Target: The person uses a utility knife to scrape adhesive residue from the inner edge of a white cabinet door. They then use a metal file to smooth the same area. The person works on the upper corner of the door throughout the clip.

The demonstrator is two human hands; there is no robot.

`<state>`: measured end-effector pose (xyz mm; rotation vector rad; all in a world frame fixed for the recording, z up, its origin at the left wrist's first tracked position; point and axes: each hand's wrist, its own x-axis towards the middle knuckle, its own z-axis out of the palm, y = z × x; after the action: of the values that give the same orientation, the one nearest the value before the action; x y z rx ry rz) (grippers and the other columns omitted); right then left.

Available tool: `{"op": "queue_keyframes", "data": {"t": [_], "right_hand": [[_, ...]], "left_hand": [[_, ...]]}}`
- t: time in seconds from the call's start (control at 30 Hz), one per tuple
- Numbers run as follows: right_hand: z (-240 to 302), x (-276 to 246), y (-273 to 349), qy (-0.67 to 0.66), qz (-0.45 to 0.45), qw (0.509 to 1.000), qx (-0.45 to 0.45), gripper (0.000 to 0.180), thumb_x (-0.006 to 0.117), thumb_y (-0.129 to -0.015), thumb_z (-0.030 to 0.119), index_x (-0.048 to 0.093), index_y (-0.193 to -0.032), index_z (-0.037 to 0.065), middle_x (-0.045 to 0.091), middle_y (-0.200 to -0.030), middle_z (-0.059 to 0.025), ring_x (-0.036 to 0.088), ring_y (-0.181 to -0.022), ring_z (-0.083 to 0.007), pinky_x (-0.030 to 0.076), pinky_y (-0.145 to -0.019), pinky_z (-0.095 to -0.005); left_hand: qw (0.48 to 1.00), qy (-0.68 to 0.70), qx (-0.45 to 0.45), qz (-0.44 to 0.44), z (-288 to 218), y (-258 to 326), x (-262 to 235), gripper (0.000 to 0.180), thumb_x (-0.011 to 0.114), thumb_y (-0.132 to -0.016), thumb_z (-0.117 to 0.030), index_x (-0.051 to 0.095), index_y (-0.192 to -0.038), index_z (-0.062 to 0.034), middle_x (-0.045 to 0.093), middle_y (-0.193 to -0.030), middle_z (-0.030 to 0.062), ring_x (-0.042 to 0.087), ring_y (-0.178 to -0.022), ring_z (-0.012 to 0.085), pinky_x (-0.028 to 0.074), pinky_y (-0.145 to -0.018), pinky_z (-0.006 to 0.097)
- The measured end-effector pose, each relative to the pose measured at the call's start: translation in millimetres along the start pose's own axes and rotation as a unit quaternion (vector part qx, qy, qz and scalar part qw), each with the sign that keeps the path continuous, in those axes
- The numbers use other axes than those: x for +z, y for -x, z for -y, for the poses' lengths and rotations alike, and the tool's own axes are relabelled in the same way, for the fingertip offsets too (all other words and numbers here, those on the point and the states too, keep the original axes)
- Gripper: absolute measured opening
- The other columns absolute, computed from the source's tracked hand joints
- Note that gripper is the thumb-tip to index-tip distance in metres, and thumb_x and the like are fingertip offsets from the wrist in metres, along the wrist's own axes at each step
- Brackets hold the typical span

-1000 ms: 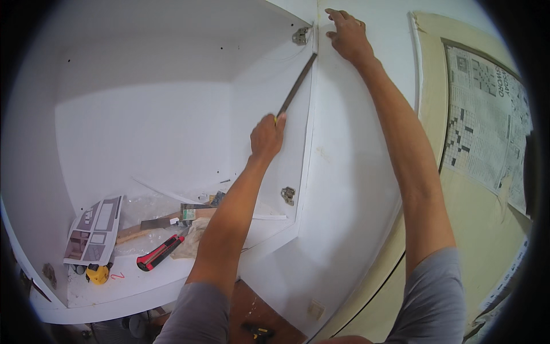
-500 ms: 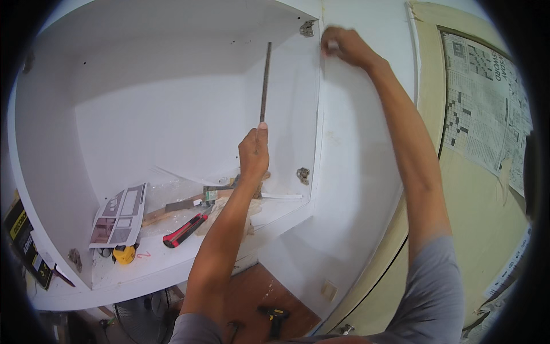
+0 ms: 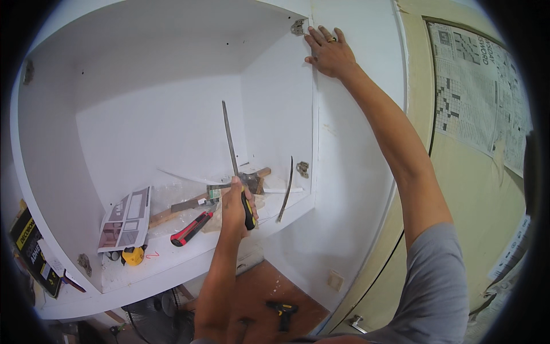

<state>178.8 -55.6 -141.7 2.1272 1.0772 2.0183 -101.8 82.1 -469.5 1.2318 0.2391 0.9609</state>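
My left hand (image 3: 231, 213) is closed round the black and yellow handle of a long file (image 3: 229, 136). Its narrow grey blade points up in front of the white cabinet's (image 3: 166, 114) interior. My right hand (image 3: 333, 56) is open, its fingers spread at the cabinet's right front edge, just beside the upper hinge (image 3: 297, 27). Beyond my left hand a thin, dark, curved strip (image 3: 285, 189) shows in front of the lower right side, near the lower hinge (image 3: 302, 169). Whether it hangs, falls or leans I cannot tell.
On the cabinet floor lie a red and black utility knife (image 3: 192, 229), a yellow tape measure (image 3: 133, 255), a printed sheet (image 3: 126, 219) and a hammer (image 3: 249, 182). A power drill (image 3: 283, 312) rests on the brown floor below, near a fan (image 3: 153, 314). A cream door (image 3: 464, 189) stands at right.
My left hand has lowered, the file tilting leftward with its handle now showing. My right hand, blurred and curled before, has spread its fingers against the cabinet edge. The dark strip now appears.
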Motion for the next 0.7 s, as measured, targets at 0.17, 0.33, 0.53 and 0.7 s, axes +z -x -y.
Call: {"op": "queue_keyframes", "data": {"t": [0.17,0.33,0.53,0.7], "right_hand": [[13.6,1.2,-2.0,-0.025,0.008,0.999,0.037,0.06,0.053,-0.104,0.034,0.042,-0.158,0.01,0.033,-0.17,-0.0072,0.026,-0.159,-0.0251,0.012,-0.129,-0.0573],[37.6,26.7,-5.0,-0.09,-0.077,0.986,0.118,0.058,0.048,-0.098,0.012,0.044,-0.155,0.002,0.04,-0.165,-0.0175,0.029,-0.158,-0.0278,0.01,-0.13,-0.0567],[44.0,35.4,-6.7,-0.079,-0.117,0.982,0.127,0.052,0.041,-0.103,0.014,0.049,-0.153,0.005,0.044,-0.162,-0.019,0.028,-0.158,-0.0285,0.01,-0.13,-0.0558],[39.7,37.8,-11.1,-0.079,-0.126,0.98,0.129,0.05,0.042,-0.103,0.014,0.05,-0.151,0.004,0.046,-0.16,-0.0209,0.032,-0.155,-0.0295,0.015,-0.129,-0.0549]], "left_hand": [[1.0,0.021,-0.001,-0.013,10.9,4.2,-7.2,0.06,0.047,-0.105,-0.064,0.05,-0.077,-0.0107,0.051,-0.06,0.0035,0.053,-0.044,0.0159,0.048,-0.04,0.032],[0.999,0.025,-0.005,-0.025,16.7,5.2,-0.5,0.06,0.048,-0.105,-0.064,0.051,-0.078,-0.0106,0.052,-0.06,0.0044,0.054,-0.044,0.0187,0.048,-0.041,0.034],[0.998,-0.017,-0.047,-0.041,12.4,9.9,2.2,0.062,0.051,-0.102,-0.068,0.051,-0.078,-0.0114,0.052,-0.061,0.005,0.055,-0.049,0.0197,0.049,-0.044,0.036],[0.999,-0.026,-0.035,-0.024,16.0,5.9,5.6,0.062,0.052,-0.102,-0.068,0.051,-0.078,-0.0111,0.052,-0.061,0.0047,0.055,-0.048,0.0193,0.049,-0.044,0.036]]}}
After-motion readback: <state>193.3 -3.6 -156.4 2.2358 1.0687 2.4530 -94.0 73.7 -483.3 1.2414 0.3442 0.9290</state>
